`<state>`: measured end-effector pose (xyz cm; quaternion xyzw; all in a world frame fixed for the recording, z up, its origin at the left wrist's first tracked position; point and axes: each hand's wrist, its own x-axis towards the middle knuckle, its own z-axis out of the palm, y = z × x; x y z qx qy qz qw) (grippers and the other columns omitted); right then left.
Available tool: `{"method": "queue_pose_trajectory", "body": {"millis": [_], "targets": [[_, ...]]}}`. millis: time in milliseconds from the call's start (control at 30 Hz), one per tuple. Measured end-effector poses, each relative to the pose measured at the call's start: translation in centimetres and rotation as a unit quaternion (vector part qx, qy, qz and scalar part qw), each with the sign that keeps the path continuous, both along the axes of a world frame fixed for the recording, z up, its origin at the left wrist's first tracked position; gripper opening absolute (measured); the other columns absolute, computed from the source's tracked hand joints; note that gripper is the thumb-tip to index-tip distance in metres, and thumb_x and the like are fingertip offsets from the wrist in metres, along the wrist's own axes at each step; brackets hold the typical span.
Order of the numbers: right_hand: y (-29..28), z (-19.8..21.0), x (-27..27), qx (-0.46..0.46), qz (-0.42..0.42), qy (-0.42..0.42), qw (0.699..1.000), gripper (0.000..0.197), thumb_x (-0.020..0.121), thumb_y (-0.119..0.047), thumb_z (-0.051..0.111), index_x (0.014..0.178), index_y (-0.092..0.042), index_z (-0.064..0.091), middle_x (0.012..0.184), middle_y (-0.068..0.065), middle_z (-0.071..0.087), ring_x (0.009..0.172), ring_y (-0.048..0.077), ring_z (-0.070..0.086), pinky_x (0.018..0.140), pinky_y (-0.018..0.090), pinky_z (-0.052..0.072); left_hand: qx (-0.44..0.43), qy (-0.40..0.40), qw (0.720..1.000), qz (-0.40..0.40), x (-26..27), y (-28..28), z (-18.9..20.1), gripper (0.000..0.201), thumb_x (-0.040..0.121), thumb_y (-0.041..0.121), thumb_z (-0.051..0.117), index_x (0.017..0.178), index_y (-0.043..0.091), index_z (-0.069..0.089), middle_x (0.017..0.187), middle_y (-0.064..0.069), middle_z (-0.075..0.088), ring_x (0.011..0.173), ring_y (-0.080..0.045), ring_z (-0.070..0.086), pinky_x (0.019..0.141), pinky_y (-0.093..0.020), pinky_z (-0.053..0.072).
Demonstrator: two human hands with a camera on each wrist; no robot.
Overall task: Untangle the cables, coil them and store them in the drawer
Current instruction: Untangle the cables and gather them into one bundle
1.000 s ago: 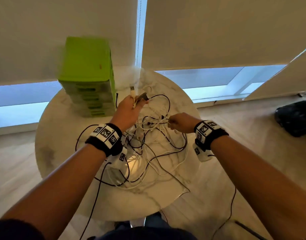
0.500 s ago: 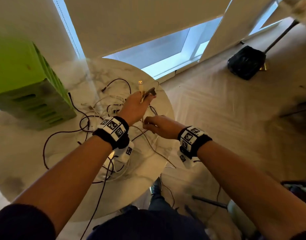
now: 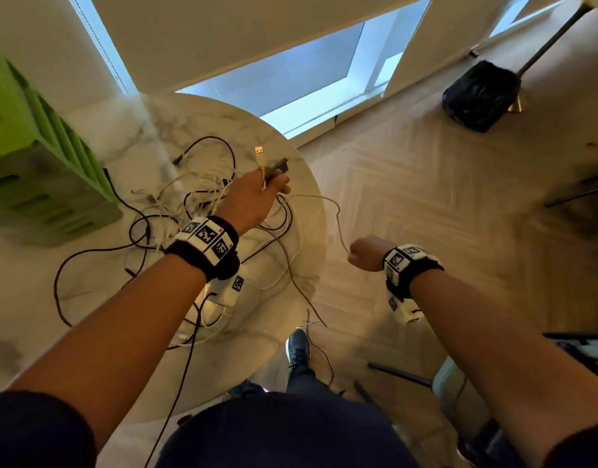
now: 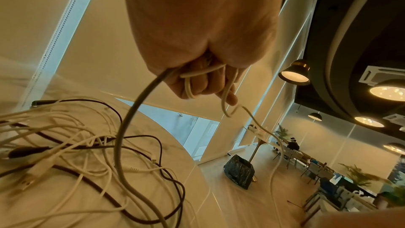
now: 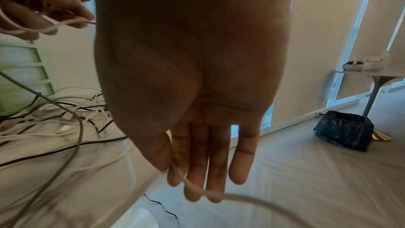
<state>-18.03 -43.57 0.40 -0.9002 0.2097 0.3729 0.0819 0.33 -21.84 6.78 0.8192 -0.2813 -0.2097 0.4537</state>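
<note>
Head view: left hand (image 3: 253,201) gripping white cable (image 3: 338,217) plug ends mid-frame; tangle (image 3: 189,211) left of centre on table (image 3: 311,184).
Left wrist: fingers (image 4: 195,84) curled round strands.
Right wrist: right hand (image 5: 197,93), fingers extended, seemingly pinching cable; draw slowly, keep tension.

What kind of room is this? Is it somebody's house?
Probably an office or shared workspace, not a house: long desks with chairs, rows of ceiling lamps, tall blinds, and a round marble table.

Left hand (image 3: 253,197) grips cable ends above the tangle (image 3: 189,211) on the worktop (image 3: 290,298); right hand (image 3: 365,253) pinches a white cable (image 3: 338,217) stretched between them.
</note>
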Motion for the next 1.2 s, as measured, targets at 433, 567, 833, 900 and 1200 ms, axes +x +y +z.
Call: {"method": "queue_pose_trajectory", "body": {"millis": [433, 567, 833, 900, 1200], "targets": [[2.6, 5.2, 6.0, 0.277, 0.122, -0.253, 0.919, 0.021, 0.103, -0.036, 0.054, 0.110, -0.020, 0.066, 0.082, -0.009, 0.063, 0.072, 0.005, 0.057, 0.073, 0.021, 0.045, -0.025, 0.041, 0.998, 0.037, -1.6, -3.6, -0.5, 0.025, 0.108, 0.039, 0.044, 0.094, 0.034, 0.064, 0.096, 0.011, 0.078, 0.062, 0.000, 0.059, 0.067, -0.031, 0.045], [0.7, 3.6, 4.8, 0.224, 0.102, -0.188, 0.951, 0.019, 0.104, -0.028, 0.050, 0.101, -0.015, 0.063, 0.080, -0.004, 0.061, 0.074, 0.014, 0.059, 0.069, 0.023, 0.046, -0.041, 0.027, 0.995, 0.082, -1.7, -3.5, 0.0, 0.030, 0.110, 0.035, 0.041, 0.098, 0.024, 0.065, 0.108, 0.007, 0.074, 0.064, 0.004, 0.062, 0.059, -0.014, 0.044], [-3.0, 1.7, 3.1, 0.129, 0.140, -0.014, 0.982, 0.050, 0.095, -0.037, 0.066, 0.138, -0.016, 0.056, 0.131, 0.005, 0.058, 0.113, 0.021, 0.060, 0.102, 0.038, 0.049, -0.046, 0.019, 0.993, 0.110, -2.0, -3.1, 0.2, 0.038, 0.112, 0.038, 0.034, 0.091, 0.020, 0.060, 0.089, 0.019, 0.072, 0.060, 0.007, 0.058, 0.058, -0.006, 0.039], [-2.1, 2.9, 4.2, 0.225, 0.091, -0.145, 0.959, 0.069, 0.092, -0.038, 0.071, 0.150, -0.017, 0.039, 0.142, 0.005, 0.048, 0.114, 0.022, 0.060, 0.097, 0.036, 0.051, -0.053, 0.022, 0.993, 0.100, -2.5, -3.3, 0.3, 0.038, 0.112, 0.039, 0.033, 0.089, 0.021, 0.057, 0.091, 0.017, 0.074, 0.063, 0.006, 0.059, 0.061, -0.006, 0.040], [2.1, 4.8, 7.5, 0.271, 0.156, -0.238, 0.920, 0.022, 0.104, -0.033, 0.053, 0.109, -0.016, 0.066, 0.079, -0.009, 0.059, 0.070, 0.005, 0.055, 0.068, 0.020, 0.041, -0.038, -0.012, 0.989, 0.145, -1.9, -3.2, 0.1, 0.037, 0.111, 0.038, 0.037, 0.089, 0.024, 0.063, 0.091, 0.008, 0.069, 0.073, 0.001, 0.057, 0.074, -0.029, 0.045]]}}
